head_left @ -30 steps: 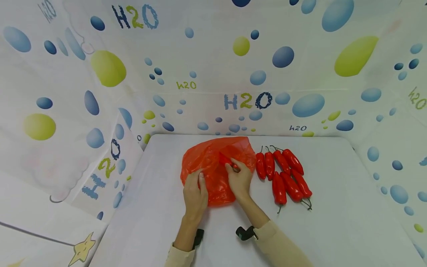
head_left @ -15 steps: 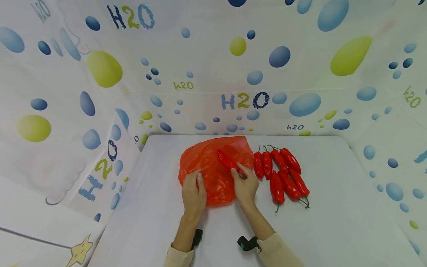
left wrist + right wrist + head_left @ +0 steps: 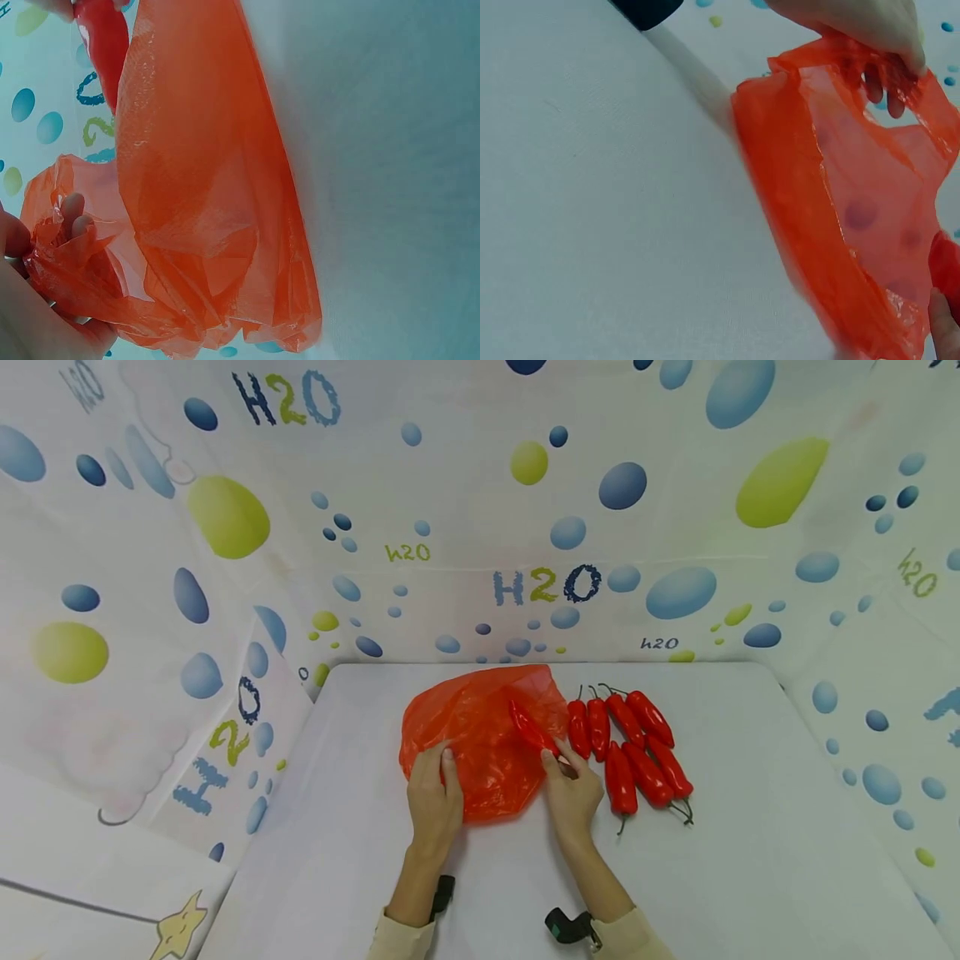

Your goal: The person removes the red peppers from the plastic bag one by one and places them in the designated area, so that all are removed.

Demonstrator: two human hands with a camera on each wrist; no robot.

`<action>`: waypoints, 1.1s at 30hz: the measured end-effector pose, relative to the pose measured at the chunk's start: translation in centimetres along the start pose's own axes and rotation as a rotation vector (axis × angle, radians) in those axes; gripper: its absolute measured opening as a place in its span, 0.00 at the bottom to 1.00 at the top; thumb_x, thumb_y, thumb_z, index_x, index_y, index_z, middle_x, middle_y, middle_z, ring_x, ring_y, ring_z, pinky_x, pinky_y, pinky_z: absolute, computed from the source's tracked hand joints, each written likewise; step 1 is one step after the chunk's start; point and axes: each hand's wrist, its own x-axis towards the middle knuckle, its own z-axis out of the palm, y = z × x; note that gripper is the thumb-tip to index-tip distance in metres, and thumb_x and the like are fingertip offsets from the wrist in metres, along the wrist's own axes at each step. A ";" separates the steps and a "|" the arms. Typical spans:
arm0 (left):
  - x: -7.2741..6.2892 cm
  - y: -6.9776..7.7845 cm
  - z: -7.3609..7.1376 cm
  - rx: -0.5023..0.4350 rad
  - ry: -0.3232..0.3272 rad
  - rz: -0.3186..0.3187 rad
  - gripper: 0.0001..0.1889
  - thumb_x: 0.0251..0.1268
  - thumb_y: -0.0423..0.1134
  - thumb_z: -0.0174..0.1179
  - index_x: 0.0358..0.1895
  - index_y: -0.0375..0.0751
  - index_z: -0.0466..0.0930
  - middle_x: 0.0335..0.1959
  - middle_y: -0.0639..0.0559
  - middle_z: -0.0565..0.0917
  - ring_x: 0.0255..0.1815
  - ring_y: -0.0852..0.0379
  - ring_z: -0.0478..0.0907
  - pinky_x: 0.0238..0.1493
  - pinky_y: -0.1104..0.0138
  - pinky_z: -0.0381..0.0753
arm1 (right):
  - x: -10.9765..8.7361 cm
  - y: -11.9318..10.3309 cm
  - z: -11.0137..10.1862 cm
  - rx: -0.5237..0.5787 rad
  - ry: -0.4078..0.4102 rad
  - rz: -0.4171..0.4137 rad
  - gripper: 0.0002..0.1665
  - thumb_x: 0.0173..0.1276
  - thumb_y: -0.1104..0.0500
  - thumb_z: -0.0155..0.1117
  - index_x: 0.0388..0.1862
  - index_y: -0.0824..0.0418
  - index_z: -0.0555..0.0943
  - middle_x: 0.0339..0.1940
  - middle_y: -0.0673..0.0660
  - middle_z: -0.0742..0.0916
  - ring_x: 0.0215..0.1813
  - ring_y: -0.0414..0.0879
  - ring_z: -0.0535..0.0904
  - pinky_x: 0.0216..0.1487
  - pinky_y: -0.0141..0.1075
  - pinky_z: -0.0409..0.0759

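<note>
An orange-red plastic bag (image 3: 480,727) lies on the white table, its near edge held up by my left hand (image 3: 437,793). The left wrist view shows the bag's thin film bunched between that hand's (image 3: 45,300) thumb and fingers. By its stem end, my right hand (image 3: 573,793) pinches a red chili pepper (image 3: 531,727) over the bag's right part, tip pointing away and to the left. Only part of that pepper (image 3: 946,270) shows at the right wrist view's edge. What the bag contains is hidden in the head view.
To the right of the bag lie several red chili peppers (image 3: 621,781) in two rough rows, stems outward. The white table (image 3: 735,877) ends at a patterned curtain (image 3: 450,485) behind and at the sides. Dark wrist cameras (image 3: 567,927) sit on both forearms.
The right hand has drawn the chili pepper out from the bag's middle, rightward and slightly nearer. The left hand keeps its grip on the bag, and the head view has shifted slightly.
</note>
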 end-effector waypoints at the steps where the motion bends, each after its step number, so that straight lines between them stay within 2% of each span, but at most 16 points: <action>1: 0.0 0.0 0.0 0.001 0.000 0.002 0.13 0.82 0.36 0.53 0.58 0.36 0.83 0.48 0.45 0.86 0.47 0.49 0.82 0.52 0.56 0.86 | -0.1 0.1 -0.2 0.006 0.002 0.002 0.25 0.71 0.49 0.73 0.64 0.54 0.86 0.54 0.54 0.90 0.47 0.49 0.81 0.39 0.25 0.81; 8: 0.0 -0.1 0.1 -0.002 0.001 0.010 0.12 0.82 0.36 0.54 0.58 0.36 0.82 0.49 0.45 0.86 0.49 0.49 0.82 0.55 0.55 0.86 | -0.4 0.6 -1.6 0.029 0.005 0.073 0.25 0.71 0.46 0.73 0.65 0.46 0.86 0.54 0.48 0.89 0.50 0.46 0.81 0.43 0.26 0.83; 13: 0.1 0.1 0.2 -0.003 0.010 0.018 0.12 0.81 0.35 0.55 0.57 0.35 0.83 0.48 0.44 0.86 0.48 0.48 0.82 0.53 0.54 0.86 | -0.9 0.7 -2.8 0.050 0.021 0.101 0.26 0.70 0.44 0.73 0.64 0.50 0.86 0.56 0.50 0.88 0.51 0.48 0.83 0.43 0.24 0.83; 17: 0.0 0.1 0.1 -0.011 -0.004 -0.003 0.13 0.82 0.36 0.53 0.57 0.35 0.83 0.48 0.44 0.86 0.48 0.49 0.82 0.55 0.55 0.86 | -1.4 0.8 -3.6 0.054 0.034 0.112 0.26 0.70 0.45 0.73 0.64 0.52 0.86 0.56 0.52 0.88 0.51 0.49 0.84 0.42 0.24 0.83; 25: -0.3 0.1 0.3 -0.013 0.000 0.002 0.12 0.82 0.35 0.54 0.57 0.35 0.83 0.47 0.44 0.86 0.46 0.49 0.82 0.52 0.55 0.87 | -1.9 1.9 -5.1 0.047 0.082 0.094 0.27 0.70 0.46 0.73 0.64 0.54 0.84 0.57 0.53 0.87 0.51 0.48 0.83 0.43 0.23 0.83; 33: -0.2 0.2 0.3 -0.017 -0.012 -0.009 0.13 0.83 0.37 0.52 0.57 0.35 0.83 0.48 0.44 0.86 0.48 0.48 0.82 0.54 0.54 0.86 | -2.6 3.1 -6.3 0.022 0.128 0.062 0.28 0.68 0.43 0.75 0.62 0.55 0.85 0.54 0.54 0.87 0.51 0.47 0.83 0.43 0.21 0.82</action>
